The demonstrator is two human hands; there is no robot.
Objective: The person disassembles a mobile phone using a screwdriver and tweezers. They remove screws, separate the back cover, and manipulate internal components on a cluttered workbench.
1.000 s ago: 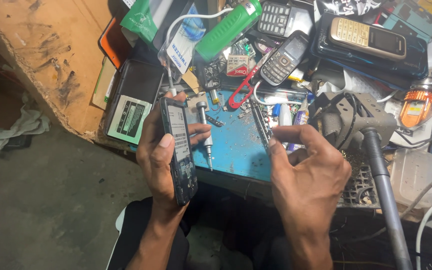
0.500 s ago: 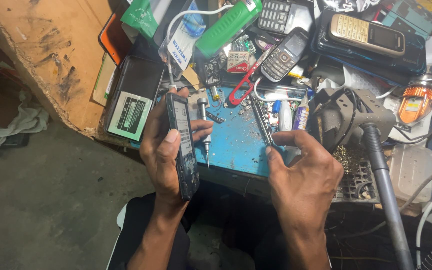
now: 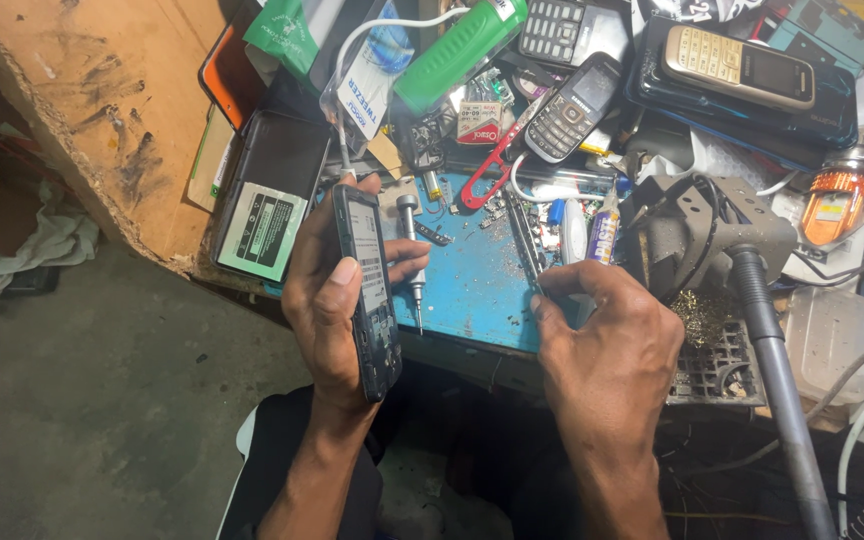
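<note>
Down at the centre, the left hand [image 3: 337,310] grips a slim black mobile phone [image 3: 367,290] edge-on, thumb pressed on its near side and fingers curled behind it, the handset held upright over the front edge of the tabletop [image 3: 102,110]. Its fingertips also touch a small silver screwdriver [image 3: 412,265] that lies point-down on a blue rubber work mat [image 3: 472,285]. The right hand [image 3: 607,350] is closed narrowly, thumb and fingers pinching the near end of thin metal tweezers [image 3: 524,240] that rest on the mat. Tiny screws and metal bits are scattered on the mat just above the tweezers.

Left of the held phone lies a flat black battery with a pale green label [image 3: 270,215]. Above the mat sit red-handled scissors [image 3: 492,175], a grey keypad phone [image 3: 572,110] and a green cylindrical tube [image 3: 457,55]. Farther right, a gold-and-black keypad phone [image 3: 742,65] lies on a dark blue case. A grey stand with a long arm [image 3: 742,260] rises to the right of the right hand, beside a small orange-capped bottle [image 3: 837,205]. Below the tabletop, a white rag [image 3: 22,255] lies on the grey concrete floor [image 3: 102,420].
</note>
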